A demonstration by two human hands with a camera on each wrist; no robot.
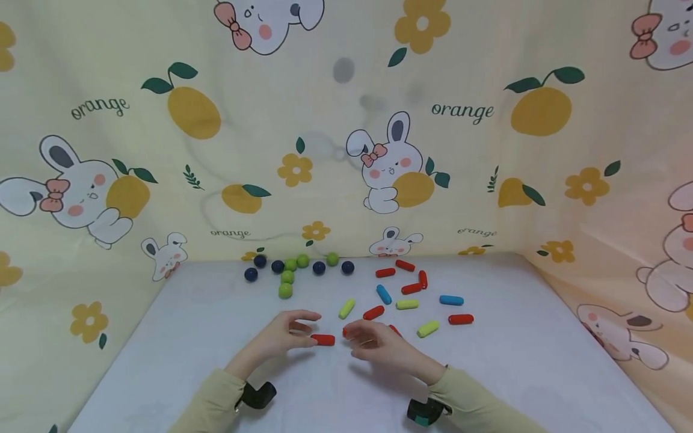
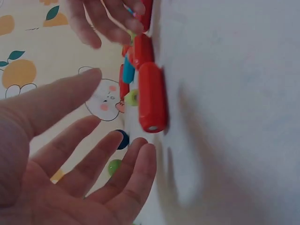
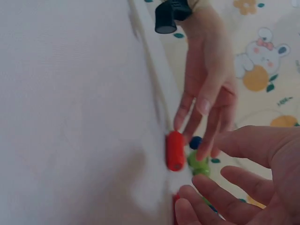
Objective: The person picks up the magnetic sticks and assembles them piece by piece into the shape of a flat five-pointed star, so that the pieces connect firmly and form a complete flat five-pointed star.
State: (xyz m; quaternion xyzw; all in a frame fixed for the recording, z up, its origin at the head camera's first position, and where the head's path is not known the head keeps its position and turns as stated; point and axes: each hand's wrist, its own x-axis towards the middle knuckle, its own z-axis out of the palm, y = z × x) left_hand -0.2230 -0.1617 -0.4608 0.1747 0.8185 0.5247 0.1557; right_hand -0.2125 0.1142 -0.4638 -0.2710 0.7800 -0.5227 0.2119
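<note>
A short red rod with bevelled ends lies on the white table, between my two hands in the head view. My left hand is at its left end, fingers spread and loosely bent, holding nothing. In the left wrist view the same red rod lies just beyond the left fingertips. To the right, my right hand hovers low with relaxed, parted fingers and nothing in its grasp. It partly hides another red rod by its fingertips. One more red rod shows partly behind that hand.
Further back right lie several rods: red, blue and yellow-green. Green balls and dark blue balls sit at the back left. A patterned cloth stands behind the white table.
</note>
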